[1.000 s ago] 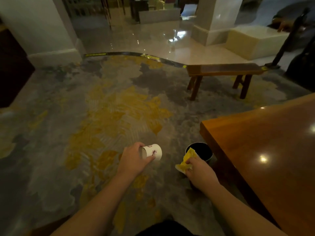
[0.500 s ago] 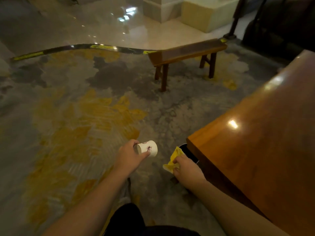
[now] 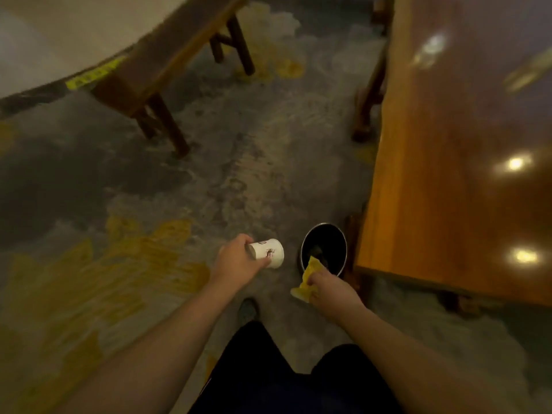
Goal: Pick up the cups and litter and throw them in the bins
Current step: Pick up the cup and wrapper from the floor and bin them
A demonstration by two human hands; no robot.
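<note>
My left hand point(image 3: 237, 262) grips a white paper cup point(image 3: 268, 253) with a small dark print, held on its side just left of the bin. A round black bin point(image 3: 324, 237) stands on the carpet against the table's near corner, with dark rubbish inside. My right hand point(image 3: 330, 286) pinches a crumpled yellow wrapper point(image 3: 309, 279) whose upper tip reaches over the bin's near rim.
A large polished wooden table point(image 3: 466, 150) fills the right side, with its legs close to the bin. A dark wooden bench point(image 3: 167, 55) stands at the upper left on the grey and yellow carpet point(image 3: 125, 264). My dark trousers and one shoe point(image 3: 248, 309) show below.
The view has tilted down and turned right, so the bin is closer and fully seen. Both hands have come nearer the bin; the wrapper now overlaps its rim.
</note>
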